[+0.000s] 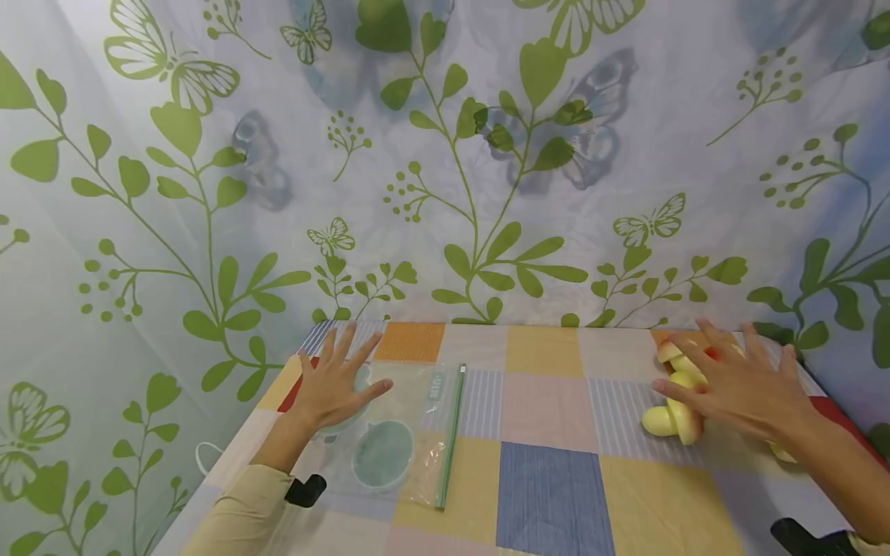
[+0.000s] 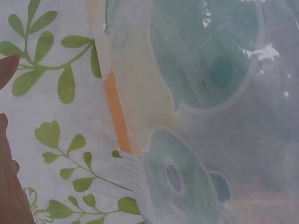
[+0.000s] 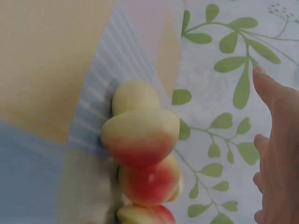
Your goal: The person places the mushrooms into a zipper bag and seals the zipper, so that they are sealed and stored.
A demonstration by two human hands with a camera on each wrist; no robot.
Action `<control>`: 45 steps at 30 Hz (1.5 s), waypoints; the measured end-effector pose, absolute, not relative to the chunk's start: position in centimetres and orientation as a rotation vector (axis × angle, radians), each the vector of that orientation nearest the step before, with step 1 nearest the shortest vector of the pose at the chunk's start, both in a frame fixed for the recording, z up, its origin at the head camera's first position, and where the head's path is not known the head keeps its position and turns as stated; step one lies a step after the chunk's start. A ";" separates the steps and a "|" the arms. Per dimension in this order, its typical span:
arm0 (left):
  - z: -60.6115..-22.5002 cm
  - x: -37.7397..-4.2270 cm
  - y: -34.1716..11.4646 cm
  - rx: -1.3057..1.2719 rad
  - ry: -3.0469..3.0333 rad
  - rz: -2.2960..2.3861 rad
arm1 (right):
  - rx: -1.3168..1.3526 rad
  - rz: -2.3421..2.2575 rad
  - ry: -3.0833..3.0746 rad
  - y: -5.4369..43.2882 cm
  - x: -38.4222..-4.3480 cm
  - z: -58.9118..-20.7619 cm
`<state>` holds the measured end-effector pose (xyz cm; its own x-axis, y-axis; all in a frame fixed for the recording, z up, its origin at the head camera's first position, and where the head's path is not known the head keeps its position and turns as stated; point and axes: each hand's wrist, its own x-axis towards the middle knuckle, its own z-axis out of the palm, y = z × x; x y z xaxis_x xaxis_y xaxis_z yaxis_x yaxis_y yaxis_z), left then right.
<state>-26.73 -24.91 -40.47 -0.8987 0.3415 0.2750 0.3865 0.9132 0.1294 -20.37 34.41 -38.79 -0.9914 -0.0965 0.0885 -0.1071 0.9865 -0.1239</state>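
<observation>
My left hand (image 1: 334, 390) is spread, with straight fingers, over the upper left part of a clear zip bag (image 1: 427, 386). Printed pale green round shapes mark the bag, and a green zip strip (image 1: 452, 440) runs down its right side. Close up, the left wrist view shows the shiny plastic bag (image 2: 210, 51). On the right, my right hand (image 1: 751, 386) spreads its fingers above several yellow and red toy mushrooms (image 1: 674, 421), hiding some of them. Those mushrooms (image 3: 140, 135) lie bunched in the right wrist view, away from the fingers. Neither hand grips anything.
A patchwork cloth (image 1: 549, 494) covers the table. Behind it hangs a white curtain (image 1: 417, 255) with green leaves and butterflies, which also runs along the left. A white loop (image 1: 203, 457) shows beside the table's left edge.
</observation>
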 end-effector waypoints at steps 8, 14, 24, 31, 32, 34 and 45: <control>-40.3 -25.9 -23.7 -0.643 -2.818 -0.352 | 0.262 0.216 -3.024 31.6 -21.4 -38.6; -41.3 -25.0 -23.7 -0.707 -2.809 -0.558 | 0.369 0.204 -2.996 28.5 -21.8 -38.6; -44.3 -24.5 -25.0 -0.745 -2.899 -0.886 | 0.523 0.327 -2.909 23.8 -22.3 -39.4; -46.9 -24.5 -26.1 -0.657 -3.034 -0.975 | 0.591 0.371 -2.870 21.0 -22.9 -40.6; -47.0 -24.5 -26.1 -0.647 -3.050 -0.970 | 0.605 0.370 -2.865 20.6 -23.0 -40.8; -47.2 -24.5 -26.0 -0.643 -3.078 -0.936 | 0.632 0.369 -2.848 19.8 -23.1 -41.1; -46.9 -23.9 -25.0 -0.623 -3.144 -0.743 | 0.749 0.430 -2.827 16.3 -23.7 -42.6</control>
<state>-23.93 -24.96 -46.88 -0.9178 0.3931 -0.0559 0.3265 0.8272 0.4572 -23.67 16.30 -42.56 -0.8555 -0.4534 0.2499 -0.5072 0.8307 -0.2293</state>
